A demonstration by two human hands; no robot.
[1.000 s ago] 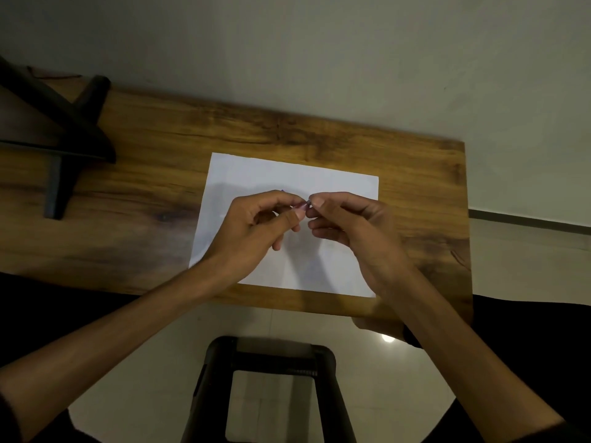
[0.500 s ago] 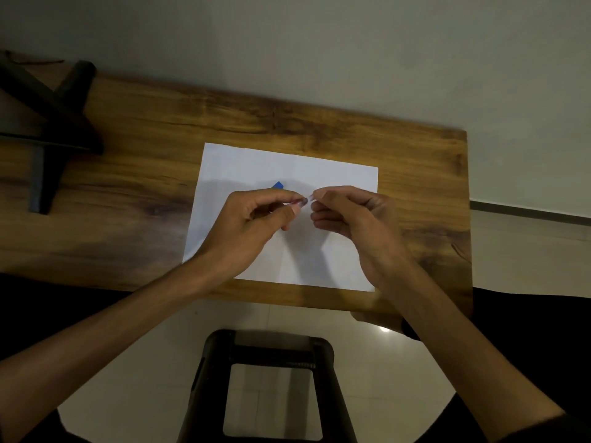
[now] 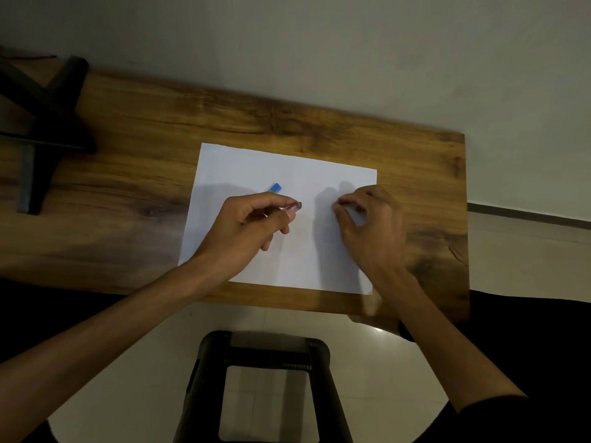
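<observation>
The small dark piece is pinched btw thumb & forefinger of the left hand, low over the white paper, w/ a blue bit lying on the sheet just behind. Nearby the right hand has fingertips curled together; can't tell if it holds anything. Best to pinch firm & work over the sheet, so a slip lands on white.
</observation>
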